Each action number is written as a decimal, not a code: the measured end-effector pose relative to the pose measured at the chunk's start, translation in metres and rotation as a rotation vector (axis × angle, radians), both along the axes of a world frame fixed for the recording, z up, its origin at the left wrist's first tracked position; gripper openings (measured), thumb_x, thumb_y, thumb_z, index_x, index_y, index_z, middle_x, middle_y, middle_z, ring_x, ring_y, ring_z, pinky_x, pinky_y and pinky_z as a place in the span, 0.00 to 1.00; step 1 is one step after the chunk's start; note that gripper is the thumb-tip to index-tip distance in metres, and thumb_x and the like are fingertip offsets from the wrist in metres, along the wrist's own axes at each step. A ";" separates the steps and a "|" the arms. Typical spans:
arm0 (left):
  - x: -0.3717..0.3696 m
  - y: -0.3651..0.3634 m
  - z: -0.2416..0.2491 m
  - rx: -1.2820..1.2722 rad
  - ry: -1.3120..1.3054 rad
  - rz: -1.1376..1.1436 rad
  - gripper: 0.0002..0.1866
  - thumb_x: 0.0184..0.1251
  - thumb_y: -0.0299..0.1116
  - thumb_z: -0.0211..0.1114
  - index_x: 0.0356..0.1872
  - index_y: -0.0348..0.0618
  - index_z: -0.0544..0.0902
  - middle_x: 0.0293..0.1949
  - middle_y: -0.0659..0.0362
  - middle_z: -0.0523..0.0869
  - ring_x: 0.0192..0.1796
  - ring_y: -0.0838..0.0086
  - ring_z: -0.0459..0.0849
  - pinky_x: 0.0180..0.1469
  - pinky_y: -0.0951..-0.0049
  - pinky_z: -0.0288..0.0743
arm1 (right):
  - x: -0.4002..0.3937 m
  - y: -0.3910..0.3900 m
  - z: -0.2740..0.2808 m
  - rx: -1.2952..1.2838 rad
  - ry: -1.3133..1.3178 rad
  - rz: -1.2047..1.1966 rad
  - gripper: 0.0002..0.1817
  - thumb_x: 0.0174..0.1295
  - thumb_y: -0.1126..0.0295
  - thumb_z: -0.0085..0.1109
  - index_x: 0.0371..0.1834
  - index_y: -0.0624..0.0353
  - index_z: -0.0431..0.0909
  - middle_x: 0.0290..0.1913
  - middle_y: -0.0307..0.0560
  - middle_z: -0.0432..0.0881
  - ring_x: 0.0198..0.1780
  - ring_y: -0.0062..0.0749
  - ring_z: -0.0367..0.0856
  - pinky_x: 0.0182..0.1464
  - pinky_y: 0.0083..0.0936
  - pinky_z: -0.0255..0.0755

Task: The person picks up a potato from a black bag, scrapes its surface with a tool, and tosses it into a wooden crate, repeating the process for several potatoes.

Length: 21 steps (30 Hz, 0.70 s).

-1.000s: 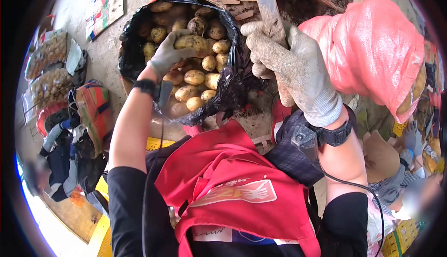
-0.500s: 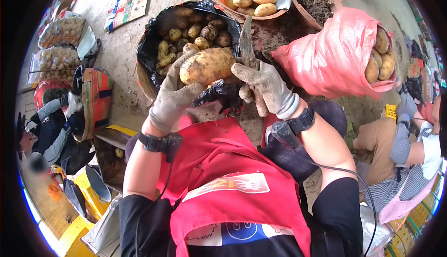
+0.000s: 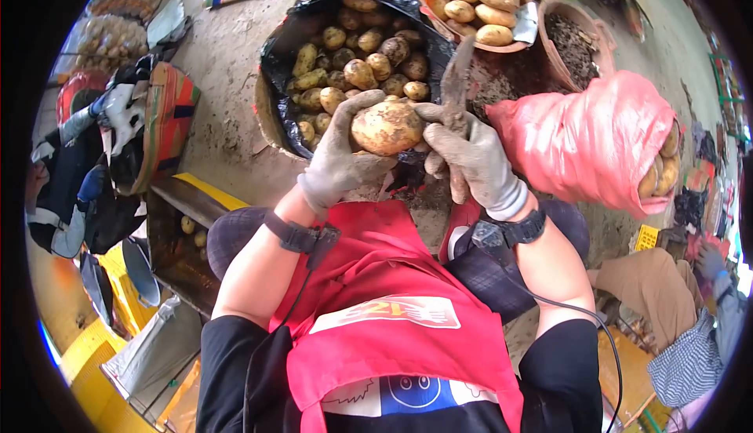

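A large, dirt-specked potato [image 3: 387, 128] is gripped in my gloved left hand [image 3: 343, 154], above the near edge of a basket lined with black plastic [image 3: 276, 49]. Many small potatoes [image 3: 361, 74] lie inside that basket. My gloved right hand [image 3: 473, 151] is closed round a worn tool with a flat, dirty blade [image 3: 456, 80] that points up and away from me. The right thumb and fingertips are at the right side of the potato. The tool's lower end shows below the palm.
Beyond the basket are a tub of clean potatoes [image 3: 496, 16] and a bucket of dark debris [image 3: 576, 45]. A pink sack [image 3: 588, 139] of potatoes lies at right. Co-workers sit at the left [image 3: 67, 174] and right [image 3: 651, 284]. A dark bin [image 3: 176, 229] stands near my left knee.
The view has shifted, so the basket and sack appear further right. The potato has been turned and now shows a shorter, rounder side. Both hands keep their holds.
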<state>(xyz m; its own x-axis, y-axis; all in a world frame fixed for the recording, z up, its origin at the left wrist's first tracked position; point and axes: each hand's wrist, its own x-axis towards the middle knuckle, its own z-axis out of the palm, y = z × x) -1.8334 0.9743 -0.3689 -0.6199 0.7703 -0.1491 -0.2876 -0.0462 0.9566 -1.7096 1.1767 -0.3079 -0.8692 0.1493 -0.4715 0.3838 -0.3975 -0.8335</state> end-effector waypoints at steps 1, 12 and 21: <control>-0.001 0.002 0.002 0.029 -0.051 0.014 0.52 0.50 0.13 0.80 0.78 0.45 0.64 0.69 0.53 0.78 0.69 0.66 0.80 0.71 0.63 0.78 | -0.004 0.000 -0.010 -0.020 0.039 -0.017 0.24 0.77 0.60 0.64 0.70 0.61 0.79 0.37 0.38 0.85 0.27 0.15 0.81 0.21 0.11 0.70; 0.005 -0.102 0.108 0.508 -0.279 0.205 0.48 0.60 0.32 0.81 0.81 0.50 0.65 0.69 0.60 0.81 0.60 0.72 0.86 0.61 0.71 0.81 | -0.005 0.025 -0.057 -0.054 0.031 -0.144 0.22 0.73 0.55 0.64 0.66 0.52 0.81 0.40 0.33 0.79 0.34 0.19 0.75 0.35 0.20 0.73; 0.154 -0.536 0.248 -0.160 0.974 1.112 0.12 0.83 0.36 0.61 0.57 0.40 0.78 0.47 0.58 0.82 0.52 0.72 0.79 0.56 0.71 0.79 | 0.008 0.018 -0.062 0.206 0.014 0.020 0.24 0.73 0.46 0.62 0.63 0.49 0.83 0.45 0.32 0.82 0.39 0.19 0.77 0.40 0.21 0.73</control>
<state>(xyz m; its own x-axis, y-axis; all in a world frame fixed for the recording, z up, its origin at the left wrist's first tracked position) -1.6791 0.4383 -0.1209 -0.7684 -0.1376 0.6250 0.5645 0.3144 0.7632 -1.7020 1.1950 -0.3702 -0.8794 0.2240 -0.4201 0.3773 -0.2102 -0.9019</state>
